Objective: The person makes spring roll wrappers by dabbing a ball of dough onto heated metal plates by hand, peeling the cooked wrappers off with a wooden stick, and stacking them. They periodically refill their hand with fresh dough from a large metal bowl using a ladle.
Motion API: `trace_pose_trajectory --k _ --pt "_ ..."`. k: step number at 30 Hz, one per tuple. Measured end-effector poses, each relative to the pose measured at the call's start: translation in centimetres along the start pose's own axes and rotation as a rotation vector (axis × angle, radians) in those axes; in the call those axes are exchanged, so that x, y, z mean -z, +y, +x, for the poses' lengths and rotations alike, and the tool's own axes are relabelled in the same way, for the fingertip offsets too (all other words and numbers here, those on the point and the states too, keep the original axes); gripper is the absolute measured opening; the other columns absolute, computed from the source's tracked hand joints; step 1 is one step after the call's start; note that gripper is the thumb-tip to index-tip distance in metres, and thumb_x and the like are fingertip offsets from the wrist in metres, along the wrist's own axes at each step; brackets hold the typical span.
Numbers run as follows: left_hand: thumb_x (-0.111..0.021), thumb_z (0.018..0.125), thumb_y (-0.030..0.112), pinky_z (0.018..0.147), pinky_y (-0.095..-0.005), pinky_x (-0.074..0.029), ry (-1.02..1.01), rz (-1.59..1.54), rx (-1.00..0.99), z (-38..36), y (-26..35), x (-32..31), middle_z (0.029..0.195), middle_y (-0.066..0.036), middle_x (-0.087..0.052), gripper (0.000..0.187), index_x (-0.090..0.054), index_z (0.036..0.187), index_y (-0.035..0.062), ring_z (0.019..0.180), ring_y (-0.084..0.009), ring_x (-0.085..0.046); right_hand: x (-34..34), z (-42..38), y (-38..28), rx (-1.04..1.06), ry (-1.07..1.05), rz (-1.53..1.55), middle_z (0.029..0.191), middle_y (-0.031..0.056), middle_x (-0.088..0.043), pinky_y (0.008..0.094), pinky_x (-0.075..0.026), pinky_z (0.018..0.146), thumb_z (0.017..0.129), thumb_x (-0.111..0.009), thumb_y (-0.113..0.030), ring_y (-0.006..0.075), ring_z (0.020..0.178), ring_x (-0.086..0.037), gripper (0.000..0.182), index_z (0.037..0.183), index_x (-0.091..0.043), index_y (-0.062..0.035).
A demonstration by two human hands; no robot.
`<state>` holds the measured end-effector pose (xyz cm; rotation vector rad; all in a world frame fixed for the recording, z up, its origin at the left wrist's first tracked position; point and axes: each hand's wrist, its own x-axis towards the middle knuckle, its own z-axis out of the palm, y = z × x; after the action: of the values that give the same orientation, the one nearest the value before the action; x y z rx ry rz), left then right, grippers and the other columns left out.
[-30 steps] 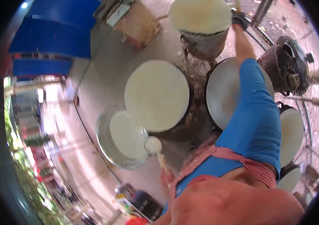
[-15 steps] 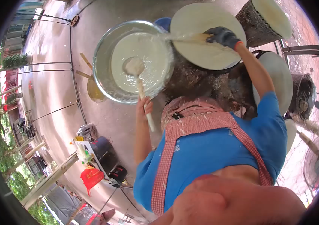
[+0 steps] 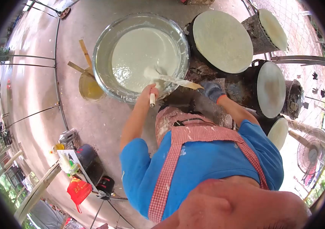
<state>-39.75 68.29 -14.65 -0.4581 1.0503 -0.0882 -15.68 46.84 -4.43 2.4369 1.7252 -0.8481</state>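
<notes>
My left hand [image 3: 147, 94] is closed around the pale handle of a ladle [image 3: 152, 100]. The ladle's head is over the white batter [image 3: 139, 57], partly hidden by the paddle and smeared by motion. That batter fills the bottom of a wide metal basin [image 3: 100, 72]. In a dark glove, my right hand [image 3: 212, 91] grips the end of a flat wooden paddle [image 3: 190, 84]. Batter coats the paddle's far part, which crosses the basin's near right rim and meets the ladle's head.
Right of the basin stands a large round griddle [image 3: 223, 42] with a pale top. Further round tops [image 3: 271, 89] sit on dark drums. A yellow-bottomed container [image 3: 90, 89] with wooden sticks is at left. A fan [image 3: 312, 152] stands at far right, a red bag [image 3: 79, 192] at lower left.
My right hand has brought the paddle from over the large griddle down and left to the basin. The ladle's head has moved toward the basin's near right side. The camera view has shifted.
</notes>
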Motion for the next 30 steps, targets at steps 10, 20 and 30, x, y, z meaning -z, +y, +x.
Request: trace_pose_trajectory --k 10,20,30 --pt "-0.047 0.086 0.019 0.026 -0.0158 -0.020 -0.437 0.573 -0.883 -29.4 -18.3 -14.4 0.053 0.004 -0.029 0.009 -0.042 0.090 0.0119 0.036 -0.0026 -0.025 12.1 -6.9 -2.7 0.259 0.958 0.164 0.082 0.0160 -0.060 0.0376 -0.046 0.064 0.076 -0.058 -0.030 0.0322 0.073 -0.058 0.035 0.102 -0.057 -0.0072" --pt "-0.046 0.085 0.033 0.026 -0.0185 -0.018 -0.110 1.001 -1.062 -29.5 -12.3 -10.0 0.047 0.003 -0.029 0.026 -0.039 0.072 0.0116 0.031 -0.0056 -0.026 6.8 -1.0 -3.3 0.321 0.550 0.949 0.089 0.0091 -0.063 0.0300 -0.045 0.072 0.077 -0.059 -0.027 0.0220 0.078 -0.060 0.033 0.103 -0.058 -0.0063" --pt "-0.034 0.091 0.028 0.032 -0.0213 -0.030 -0.808 0.925 -0.422 -22.3 -13.5 -10.6 0.055 0.000 -0.030 0.031 -0.046 0.101 0.0016 0.039 -0.0082 -0.029 2.6 -14.6 -0.4 -0.012 0.573 1.574 0.077 0.0087 -0.062 0.0304 -0.047 0.063 0.076 -0.061 -0.023 0.0158 0.066 -0.057 0.025 0.090 -0.060 -0.0024"
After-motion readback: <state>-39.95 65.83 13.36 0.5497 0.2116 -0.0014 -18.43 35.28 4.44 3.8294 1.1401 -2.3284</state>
